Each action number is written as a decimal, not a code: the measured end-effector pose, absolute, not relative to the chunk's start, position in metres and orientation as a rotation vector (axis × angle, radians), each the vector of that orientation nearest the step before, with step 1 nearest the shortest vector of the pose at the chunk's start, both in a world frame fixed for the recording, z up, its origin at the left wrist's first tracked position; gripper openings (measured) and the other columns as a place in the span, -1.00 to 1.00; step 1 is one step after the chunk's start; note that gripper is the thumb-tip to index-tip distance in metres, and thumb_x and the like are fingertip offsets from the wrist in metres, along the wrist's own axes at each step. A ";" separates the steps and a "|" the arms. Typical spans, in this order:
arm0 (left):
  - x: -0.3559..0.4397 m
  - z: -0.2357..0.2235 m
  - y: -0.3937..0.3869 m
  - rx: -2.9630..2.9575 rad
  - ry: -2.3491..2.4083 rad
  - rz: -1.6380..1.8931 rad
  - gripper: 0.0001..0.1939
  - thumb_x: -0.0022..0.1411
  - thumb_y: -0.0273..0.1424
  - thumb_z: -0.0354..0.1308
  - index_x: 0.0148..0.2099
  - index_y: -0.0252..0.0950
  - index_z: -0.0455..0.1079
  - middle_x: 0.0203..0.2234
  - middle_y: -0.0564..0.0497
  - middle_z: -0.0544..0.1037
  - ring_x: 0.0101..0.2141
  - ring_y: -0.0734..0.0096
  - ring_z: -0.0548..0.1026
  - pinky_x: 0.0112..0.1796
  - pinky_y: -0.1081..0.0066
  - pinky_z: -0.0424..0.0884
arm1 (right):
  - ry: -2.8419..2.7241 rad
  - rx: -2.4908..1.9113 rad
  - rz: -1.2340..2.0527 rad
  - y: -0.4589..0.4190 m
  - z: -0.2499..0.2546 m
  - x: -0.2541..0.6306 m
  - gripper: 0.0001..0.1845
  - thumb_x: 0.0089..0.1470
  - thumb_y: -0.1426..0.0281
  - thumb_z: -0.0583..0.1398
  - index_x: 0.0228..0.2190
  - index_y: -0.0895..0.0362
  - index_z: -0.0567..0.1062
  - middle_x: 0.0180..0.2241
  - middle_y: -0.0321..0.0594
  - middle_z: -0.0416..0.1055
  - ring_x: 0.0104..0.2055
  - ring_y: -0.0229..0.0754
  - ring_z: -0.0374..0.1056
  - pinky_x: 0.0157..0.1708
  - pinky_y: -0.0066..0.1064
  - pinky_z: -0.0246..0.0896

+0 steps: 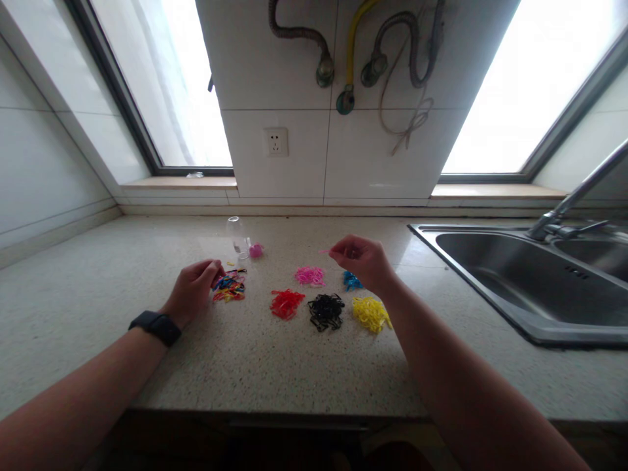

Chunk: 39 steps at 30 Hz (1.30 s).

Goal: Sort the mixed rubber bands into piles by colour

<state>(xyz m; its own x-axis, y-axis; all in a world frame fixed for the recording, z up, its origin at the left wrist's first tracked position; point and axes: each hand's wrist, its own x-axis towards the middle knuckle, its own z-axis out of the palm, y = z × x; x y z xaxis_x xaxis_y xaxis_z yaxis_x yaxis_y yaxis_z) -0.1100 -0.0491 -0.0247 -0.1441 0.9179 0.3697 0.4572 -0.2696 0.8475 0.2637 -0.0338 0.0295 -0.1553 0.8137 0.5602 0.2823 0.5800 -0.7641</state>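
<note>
My left hand (196, 284), with a dark watch on its wrist, is at the edge of a mixed-colour pile of rubber bands (229, 288). Its fingertips are pinched together; what is between them I cannot make out. Raised above the counter, my right hand (362, 258) pinches a pink rubber band (324, 251) that sticks out to the left. Near it lie a pink pile (309, 275) and a blue pile (351, 280), partly hidden by that hand. Closer to me are a red pile (287, 304), a black pile (326, 311) and a yellow pile (371, 314).
A clear container (237, 237) stands behind the mixed pile, with a pink round object (256, 250) beside it. To the right, a steel sink (490, 288) with a faucet (549, 222) is set into the counter (235, 366). Hoses and a socket (276, 142) are on the wall.
</note>
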 end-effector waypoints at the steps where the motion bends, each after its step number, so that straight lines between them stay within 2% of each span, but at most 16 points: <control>1: -0.110 -0.025 -0.049 1.696 1.544 1.401 -0.72 0.21 -0.24 0.07 -0.47 -0.29 0.38 -0.64 0.08 0.32 -0.57 0.45 0.26 -0.55 0.49 0.19 | -1.712 -0.915 0.604 -0.034 0.029 0.264 -0.81 -0.02 0.24 0.33 -0.45 0.11 0.56 -0.59 -0.36 0.30 -0.55 -0.35 0.07 -0.57 -0.43 -0.02; 25: -0.111 -0.025 -0.049 1.724 1.563 1.363 -0.71 0.24 -0.24 0.05 -0.46 -0.29 0.37 -0.62 0.08 0.32 -0.55 0.44 0.26 -0.51 0.47 0.20 | -1.748 -0.880 0.569 -0.030 0.024 0.262 -0.83 0.06 0.28 0.31 -0.38 0.14 0.59 -0.55 -0.36 0.33 -0.55 -0.38 0.05 -0.56 -0.44 0.00; 33: -0.111 -0.026 -0.049 1.730 1.554 1.355 -0.66 0.29 -0.20 0.04 -0.45 -0.29 0.37 -0.61 0.08 0.30 -0.54 0.45 0.25 -0.50 0.46 0.19 | -1.753 -0.924 0.574 -0.028 0.020 0.260 -0.80 0.09 0.25 0.29 -0.37 0.14 0.60 -0.61 -0.37 0.29 -0.57 -0.35 0.07 -0.57 -0.43 -0.02; 36: -0.111 -0.026 -0.048 1.733 1.549 1.351 -0.65 0.30 -0.18 0.03 -0.44 -0.29 0.37 -0.61 0.08 0.30 -0.54 0.45 0.24 -0.50 0.45 0.18 | -1.823 -0.991 0.467 -0.026 0.018 0.259 -0.82 0.13 0.28 0.26 -0.35 0.13 0.60 -0.55 -0.32 0.38 -0.55 -0.34 0.12 -0.53 -0.43 0.04; 39: -0.112 -0.028 -0.047 1.746 1.545 1.337 -0.64 0.30 -0.16 0.04 -0.44 -0.29 0.36 -0.61 0.08 0.30 -0.54 0.45 0.24 -0.50 0.45 0.18 | -2.004 -1.113 0.209 -0.024 0.017 0.256 -0.85 0.16 0.31 0.23 -0.32 0.08 0.61 -0.39 -0.27 0.51 -0.43 -0.29 0.28 -0.37 -0.42 0.14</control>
<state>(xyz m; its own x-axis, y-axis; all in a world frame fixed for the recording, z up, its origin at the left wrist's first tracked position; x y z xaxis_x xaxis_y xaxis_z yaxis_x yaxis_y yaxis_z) -0.1121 -0.0472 -0.0284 -0.0971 0.9273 0.3614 0.4908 -0.2713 0.8279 0.2559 -0.0238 0.0173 -0.2779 0.7693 0.5752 0.6344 0.5966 -0.4915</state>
